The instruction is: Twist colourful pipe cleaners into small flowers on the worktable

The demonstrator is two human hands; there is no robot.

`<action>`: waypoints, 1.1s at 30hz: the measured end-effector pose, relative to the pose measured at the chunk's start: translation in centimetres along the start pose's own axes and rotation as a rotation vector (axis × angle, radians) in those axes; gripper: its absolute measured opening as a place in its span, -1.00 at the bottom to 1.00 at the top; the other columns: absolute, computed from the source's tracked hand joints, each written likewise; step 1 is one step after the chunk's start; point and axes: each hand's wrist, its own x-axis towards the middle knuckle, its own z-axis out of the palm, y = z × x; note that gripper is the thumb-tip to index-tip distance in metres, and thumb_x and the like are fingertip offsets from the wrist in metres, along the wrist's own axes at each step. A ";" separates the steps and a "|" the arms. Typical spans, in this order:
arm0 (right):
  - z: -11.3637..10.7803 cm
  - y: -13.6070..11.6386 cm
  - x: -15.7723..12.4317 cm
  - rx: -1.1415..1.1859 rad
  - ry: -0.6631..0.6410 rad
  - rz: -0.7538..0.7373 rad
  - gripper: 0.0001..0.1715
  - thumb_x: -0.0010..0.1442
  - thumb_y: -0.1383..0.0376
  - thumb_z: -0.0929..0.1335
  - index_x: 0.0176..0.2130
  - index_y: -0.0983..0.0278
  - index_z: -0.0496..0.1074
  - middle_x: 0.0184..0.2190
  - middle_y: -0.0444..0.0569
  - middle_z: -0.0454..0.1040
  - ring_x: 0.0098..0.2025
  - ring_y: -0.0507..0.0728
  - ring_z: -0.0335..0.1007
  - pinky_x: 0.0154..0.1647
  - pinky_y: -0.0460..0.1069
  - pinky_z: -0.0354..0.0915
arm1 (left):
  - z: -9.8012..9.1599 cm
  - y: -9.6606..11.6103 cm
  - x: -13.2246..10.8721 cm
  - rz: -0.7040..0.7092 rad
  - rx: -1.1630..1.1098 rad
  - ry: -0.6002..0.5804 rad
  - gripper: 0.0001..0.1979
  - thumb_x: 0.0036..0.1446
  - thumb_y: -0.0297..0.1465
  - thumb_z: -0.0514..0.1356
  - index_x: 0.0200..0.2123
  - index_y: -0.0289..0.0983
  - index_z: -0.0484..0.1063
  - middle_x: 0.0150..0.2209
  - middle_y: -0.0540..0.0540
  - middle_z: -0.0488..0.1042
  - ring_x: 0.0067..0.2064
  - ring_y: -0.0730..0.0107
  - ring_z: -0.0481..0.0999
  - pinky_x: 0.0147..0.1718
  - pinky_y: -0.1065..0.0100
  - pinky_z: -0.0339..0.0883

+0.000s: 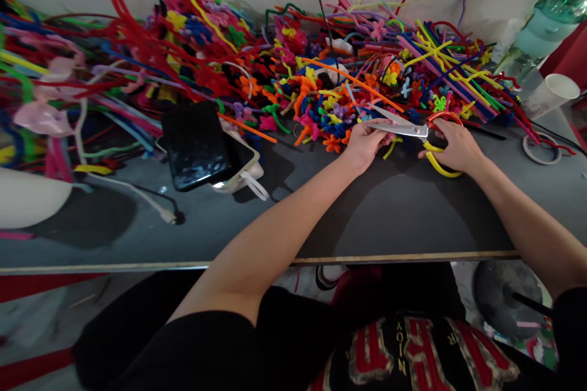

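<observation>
My right hand (456, 145) grips a pair of scissors (419, 131) with one red and one yellow handle. Their blades are apart and point left, reaching over the fingers of my left hand (364, 145). Those left fingers are pinched together, and what they hold is too small and covered to make out. A short yellow-green piece of pipe cleaner (392, 148) shows just below the left fingertips. Behind both hands lies a heap of small pipe-cleaner flowers (337, 115) in many colours.
Loose pipe cleaners (452, 70) are piled along the wall. A black phone (197, 145) rests on a white device at left, near a white cable (137, 186). On the right are a paper cup (550, 96), a tape ring (541, 148) and a plastic bottle (536, 33).
</observation>
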 end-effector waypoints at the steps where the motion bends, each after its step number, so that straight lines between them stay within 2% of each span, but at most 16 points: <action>1: 0.0 0.0 0.0 0.002 0.000 -0.002 -0.28 -0.02 -0.04 0.44 0.05 0.27 0.39 -0.13 0.16 0.54 -0.15 0.33 0.50 -0.16 0.15 0.33 | 0.0 0.0 0.0 -0.005 -0.006 -0.005 -0.88 0.07 -0.42 0.35 -0.48 -0.28 0.51 -0.61 0.05 0.38 -0.54 0.58 0.40 -0.52 0.51 0.34; 7: -0.1 -0.2 0.0 0.024 0.005 0.016 -0.39 -0.02 -0.01 0.45 -0.04 0.25 0.42 -0.22 0.07 0.56 -0.16 0.29 0.52 -0.23 0.07 0.33 | 0.1 0.3 -0.2 -0.035 -0.065 -0.013 -0.86 0.09 -0.52 0.31 -0.50 -0.29 0.50 -0.63 0.06 0.36 -0.57 0.62 0.34 -0.54 0.53 0.28; 13: 0.2 0.1 0.0 0.048 0.025 0.010 -0.44 -0.04 0.04 0.47 -0.09 0.26 0.45 -0.25 0.03 0.57 -0.24 0.22 0.51 -0.30 0.02 0.27 | 0.2 0.7 -0.4 -0.057 -0.064 -0.022 -0.82 0.12 -0.50 0.31 -0.52 -0.31 0.45 -0.63 0.08 0.33 -0.57 0.65 0.31 -0.53 0.54 0.24; 17: 0.3 0.1 0.0 0.055 0.030 0.006 -0.46 -0.02 0.03 0.47 -0.10 0.26 0.45 -0.27 0.03 0.56 -0.28 0.19 0.48 -0.32 0.01 0.25 | -0.1 0.1 -0.1 -0.030 -0.038 -0.034 -0.83 0.16 -0.50 0.28 -0.50 -0.30 0.46 -0.61 0.07 0.35 -0.57 0.64 0.31 -0.52 0.52 0.25; 20: 0.2 -0.1 0.0 0.042 0.026 0.032 -0.40 -0.04 -0.01 0.47 -0.08 0.27 0.45 -0.26 0.06 0.55 -0.26 0.21 0.48 -0.31 0.02 0.25 | -0.3 -0.4 0.1 0.022 0.037 -0.028 -0.82 0.19 -0.41 0.28 -0.47 -0.28 0.47 -0.58 0.05 0.38 -0.56 0.61 0.34 -0.51 0.49 0.28; 23: 0.0 -0.1 0.2 0.026 0.080 0.093 -0.35 -0.04 -0.06 0.47 -0.08 0.29 0.44 -0.27 0.08 0.53 -0.25 0.23 0.46 -0.30 0.05 0.26 | -0.6 -0.6 0.1 0.134 0.133 -0.012 -0.74 0.22 -0.26 0.26 -0.46 -0.28 0.47 -0.51 0.00 0.46 -0.50 0.57 0.42 -0.46 0.46 0.35; 26: 0.0 0.9 0.3 -0.028 0.168 0.243 -0.39 0.01 -0.10 0.44 -0.13 0.29 0.45 -0.32 0.09 0.52 -0.25 0.26 0.45 -0.27 0.09 0.30 | -0.7 -0.5 -0.1 0.268 0.247 0.005 -0.68 0.24 -0.14 0.22 -0.37 -0.28 0.51 -0.39 -0.07 0.56 -0.36 0.47 0.54 -0.33 0.41 0.45; 29: 0.0 2.6 0.3 -0.106 0.232 0.357 -0.37 -0.02 -0.09 0.46 -0.10 0.28 0.47 -0.31 0.13 0.53 -0.20 0.33 0.46 -0.19 0.18 0.33 | -0.9 -0.7 -0.2 0.341 0.335 0.015 -0.66 0.25 -0.12 0.20 -0.22 -0.28 0.54 -0.27 -0.13 0.61 -0.26 0.38 0.60 -0.24 0.33 0.50; 33: -0.8 4.0 0.1 -0.139 0.261 0.273 -0.38 -0.12 -0.03 0.51 -0.13 0.27 0.53 -0.15 0.19 0.53 -0.05 0.41 0.42 -0.03 0.29 0.31 | -1.0 -1.1 -0.1 0.368 0.416 0.010 -0.64 0.28 -0.14 0.16 -0.05 -0.27 0.52 -0.21 -0.16 0.63 -0.25 0.33 0.64 -0.21 0.28 0.54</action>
